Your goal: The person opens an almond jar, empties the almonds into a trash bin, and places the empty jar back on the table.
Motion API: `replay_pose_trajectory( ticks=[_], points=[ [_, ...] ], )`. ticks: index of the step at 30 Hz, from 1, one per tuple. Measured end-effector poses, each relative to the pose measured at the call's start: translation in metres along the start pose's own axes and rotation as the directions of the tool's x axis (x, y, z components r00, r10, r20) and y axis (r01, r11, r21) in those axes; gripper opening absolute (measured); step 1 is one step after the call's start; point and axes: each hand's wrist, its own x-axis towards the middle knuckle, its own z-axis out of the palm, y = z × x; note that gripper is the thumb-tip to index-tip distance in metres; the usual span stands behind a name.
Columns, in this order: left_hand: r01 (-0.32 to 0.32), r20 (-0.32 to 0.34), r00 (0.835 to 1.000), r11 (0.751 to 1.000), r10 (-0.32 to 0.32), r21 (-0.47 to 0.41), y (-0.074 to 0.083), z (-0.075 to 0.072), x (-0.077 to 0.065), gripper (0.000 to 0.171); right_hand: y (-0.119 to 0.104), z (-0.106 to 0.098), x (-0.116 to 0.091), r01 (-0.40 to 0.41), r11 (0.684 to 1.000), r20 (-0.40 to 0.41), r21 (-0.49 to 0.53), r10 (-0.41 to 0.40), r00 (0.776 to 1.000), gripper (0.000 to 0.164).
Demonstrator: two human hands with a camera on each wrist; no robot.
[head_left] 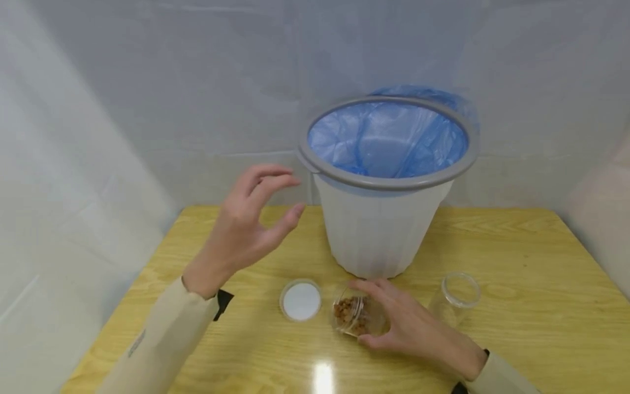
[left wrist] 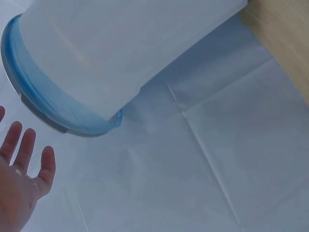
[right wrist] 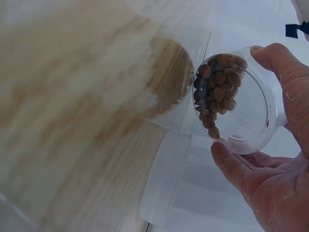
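My right hand (head_left: 408,325) grips a clear jar (head_left: 376,320) low over the table, fingers and thumb round its sides. The jar is tilted well over, and small brown bean-like pieces (right wrist: 219,87) gather at one end. To its left lies a round white-faced lid (head_left: 301,301). Another clear jar (head_left: 460,304) stands to the right of the right hand. Raised to the left of a white bin (head_left: 379,230), my left hand (head_left: 241,224) holds nothing, its fingers loosely bent and apart from the thumb. In the left wrist view, that hand (left wrist: 17,188) is partly cut off.
The bin stands at the back of the wood-patterned table (head_left: 236,350), with a grey rim (head_left: 384,183) and a blue plastic liner (head_left: 389,139) inside. Pale sheeting (head_left: 221,82) hangs behind and at both sides.
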Motion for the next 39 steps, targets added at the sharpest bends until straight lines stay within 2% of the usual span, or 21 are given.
replay_pose_trajectory(
  ticks=[5,12,18,25,32,36,39],
  points=[
    [-0.019,0.009,1.0,1.0,0.019,-0.019,0.004,0.009,0.013,0.03,-0.001,0.0,-0.001,0.015,0.999,-0.015,-0.034,-0.015,1.0,0.086],
    [-0.045,0.068,0.997,0.999,0.046,-0.013,0.006,0.021,0.018,0.031,-0.003,0.001,-0.004,0.019,0.999,-0.026,-0.047,-0.02,0.999,0.085],
    [-0.066,0.066,0.996,0.997,0.064,0.028,0.002,0.027,0.022,0.029,-0.006,-0.002,-0.009,0.016,0.999,-0.056,-0.038,-0.018,0.998,0.086],
    [-0.103,0.044,0.994,0.995,0.102,0.01,0.0,0.036,0.028,0.03,-0.015,-0.02,-0.009,0.031,0.999,-0.136,-0.008,-0.032,0.99,0.091],
    [-0.151,-0.013,0.988,0.989,0.151,-0.007,-0.002,0.046,0.034,0.026,-0.021,-0.047,-0.009,0.118,0.993,-0.264,0.026,-0.107,0.959,0.099],
    [-0.174,-0.015,0.985,0.985,0.174,-0.008,-0.002,0.049,0.034,0.03,-0.021,-0.063,-0.016,0.102,0.993,-0.324,0.06,-0.077,0.943,0.098],
    [-0.181,-0.012,0.983,0.983,0.181,-0.005,-0.002,0.05,0.034,0.033,-0.017,-0.073,-0.02,0.159,0.982,-0.416,0.103,-0.103,0.903,0.083]
  ],
)
